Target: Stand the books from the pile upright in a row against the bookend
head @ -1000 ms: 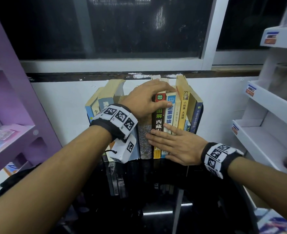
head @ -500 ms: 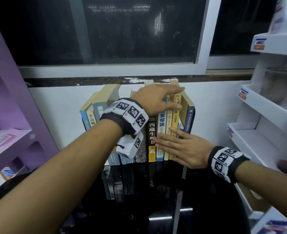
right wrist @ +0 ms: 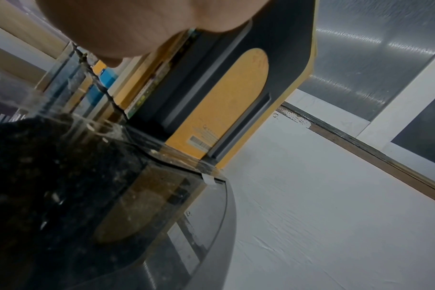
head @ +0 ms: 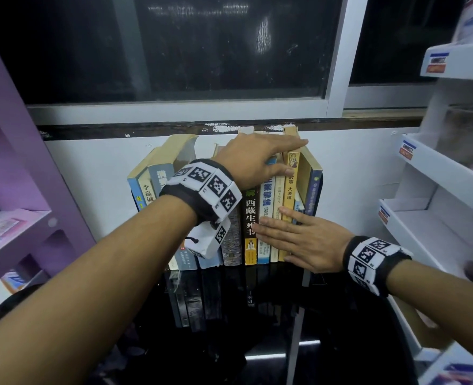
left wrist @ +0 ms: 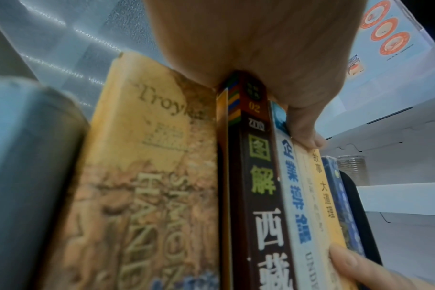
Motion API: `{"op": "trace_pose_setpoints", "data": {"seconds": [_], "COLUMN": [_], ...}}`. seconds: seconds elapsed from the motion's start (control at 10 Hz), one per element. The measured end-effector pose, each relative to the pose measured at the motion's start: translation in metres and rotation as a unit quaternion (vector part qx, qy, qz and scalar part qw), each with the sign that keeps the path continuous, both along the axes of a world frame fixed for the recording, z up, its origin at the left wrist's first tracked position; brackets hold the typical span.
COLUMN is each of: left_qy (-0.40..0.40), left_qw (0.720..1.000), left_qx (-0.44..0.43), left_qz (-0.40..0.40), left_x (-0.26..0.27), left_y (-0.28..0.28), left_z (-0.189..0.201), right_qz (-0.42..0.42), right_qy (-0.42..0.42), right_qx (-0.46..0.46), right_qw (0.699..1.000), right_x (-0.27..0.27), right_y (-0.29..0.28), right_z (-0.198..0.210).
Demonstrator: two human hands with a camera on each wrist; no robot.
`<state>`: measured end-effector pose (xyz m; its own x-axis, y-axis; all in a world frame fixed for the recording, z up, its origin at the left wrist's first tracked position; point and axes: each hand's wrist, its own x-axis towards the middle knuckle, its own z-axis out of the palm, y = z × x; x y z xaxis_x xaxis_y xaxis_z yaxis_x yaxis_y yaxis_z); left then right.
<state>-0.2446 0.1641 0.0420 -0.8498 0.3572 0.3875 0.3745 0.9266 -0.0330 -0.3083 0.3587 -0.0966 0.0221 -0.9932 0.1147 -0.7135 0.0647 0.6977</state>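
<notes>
Row of books (head: 266,218) upright at frame centre on the black counter (head: 257,329), against the white wall. Left hand (head: 254,162) lies flat across their tops, fingers straight, grip released. Right hand (head: 302,240) presses flat on lower spines, grasping nothing. Only the right wrist view shows the dark bookend (right wrist: 281,58), right of the row's end.

The person is wearing a black wristband (head: 202,187) on the left forearm, ringed with white tiles bearing black square codes, with a white camera box (head: 206,240) hanging under it. A matching band (head: 374,262) is wrapping the right wrist. Both forearms are bare, sleeveless.
</notes>
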Motion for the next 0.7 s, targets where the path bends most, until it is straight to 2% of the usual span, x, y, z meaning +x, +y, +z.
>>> {"op": "trace_pose_setpoints", "data": {"seconds": [0.2,0.5,0.7], "left_qy": [0.004,-0.035,0.003], "left_qw": [1.000,0.999,0.998], "left_qx": [0.000,0.018,0.048], "left_qz": [0.009,-0.011,-0.028], "left_x": [0.000,0.012,0.050], "left_y": [0.001,-0.001,-0.009], "left_z": [-0.002,0.004,0.005], "right_qz": [-0.013,-0.015,-0.031], "right_qy": [-0.012,-0.010,-0.018], "right_qx": [0.004,-0.005,-0.038], "right_qw": [1.000,1.000,0.999], "right_x": [0.006,0.023,0.047], "right_y": [0.002,0.003,0.002], "right_z": [0.003,0.010,0.025]}}
